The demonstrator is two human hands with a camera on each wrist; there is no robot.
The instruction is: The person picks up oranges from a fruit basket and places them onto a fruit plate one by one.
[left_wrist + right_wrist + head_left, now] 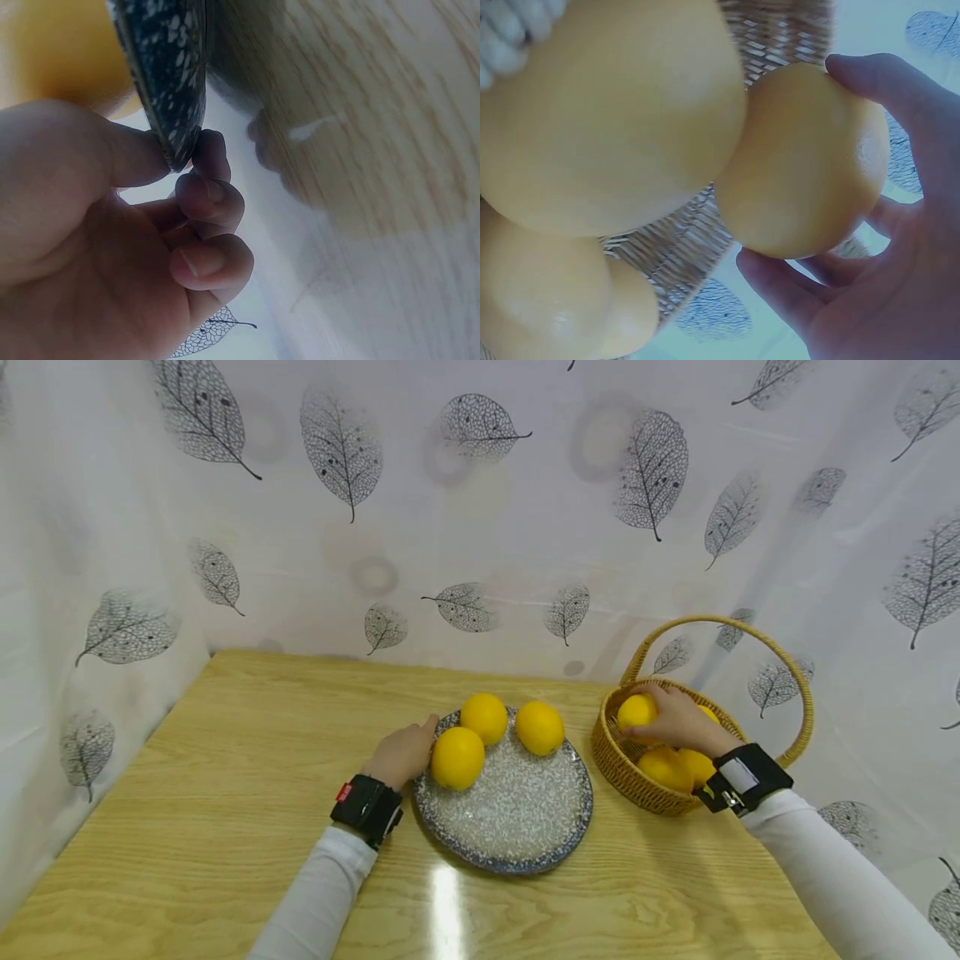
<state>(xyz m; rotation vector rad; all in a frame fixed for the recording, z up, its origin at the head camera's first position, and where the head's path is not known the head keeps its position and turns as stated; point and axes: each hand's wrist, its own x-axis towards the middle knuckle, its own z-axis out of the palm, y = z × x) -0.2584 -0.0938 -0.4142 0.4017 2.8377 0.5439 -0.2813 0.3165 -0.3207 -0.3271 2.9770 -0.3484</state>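
Note:
My left hand (399, 753) pinches the left rim of a speckled grey plate (510, 814) with a dark blue edge; in the left wrist view the thumb lies on one side of the rim (174, 82) and curled fingers on the other. Three yellow-orange fruits lie at the plate's back: one at the left (457, 758), one behind it (483, 718), one at the right (540, 727). My right hand (686, 723) grips a yellow fruit (636, 713) inside the wicker basket (626, 777); the right wrist view shows thumb and fingers around this fruit (802, 161).
Several other yellow fruits (666, 768) lie in the basket, under and beside my right hand. The basket's tall handle (802, 693) arches up at the right. Behind the wooden table (247, 760) hangs a white curtain (480, 527) with leaf prints.

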